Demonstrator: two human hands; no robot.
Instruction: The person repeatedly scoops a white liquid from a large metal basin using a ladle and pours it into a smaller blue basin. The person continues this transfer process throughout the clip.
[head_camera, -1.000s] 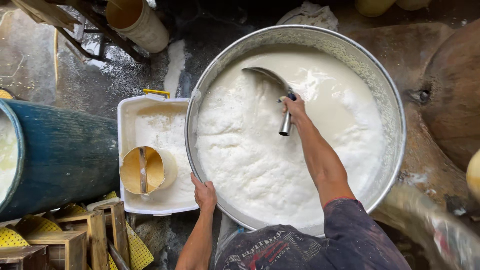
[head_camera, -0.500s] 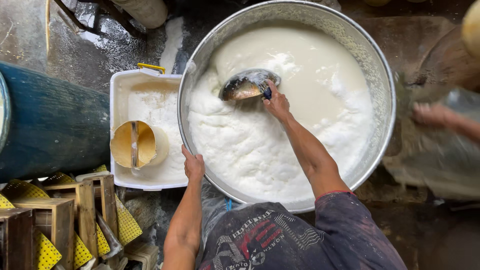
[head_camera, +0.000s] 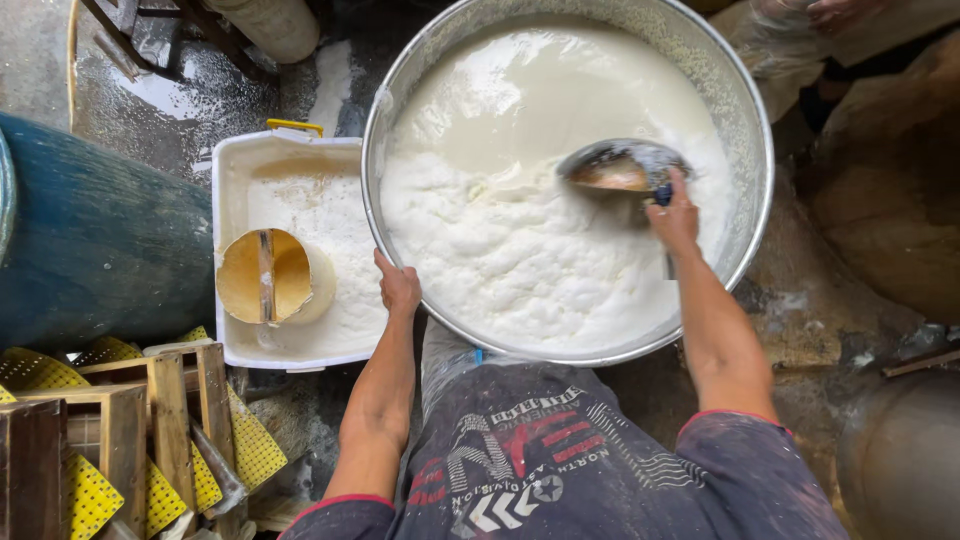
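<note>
A big round metal basin (head_camera: 752, 130) holds white liquid, smooth at the far side and foamy and curdled near me. My right hand (head_camera: 674, 217) grips the handle of a metal ladle (head_camera: 618, 165), whose bowl lies at the surface on the right side of the basin. My left hand (head_camera: 398, 285) rests on the basin's near left rim, fingers curled over the edge.
Left of the basin sits a white rectangular tub (head_camera: 232, 180) of white liquid with a tan scoop (head_camera: 270, 277) floating in it. A blue barrel (head_camera: 90, 230) lies at far left. Wooden frames with yellow perforated sheets (head_camera: 150, 430) stand at lower left. Another person's hand (head_camera: 835, 12) shows at top right.
My right hand has swept the ladle from the basin's left-centre across to its right side. The view has shifted closer. My left hand stays on the rim.
</note>
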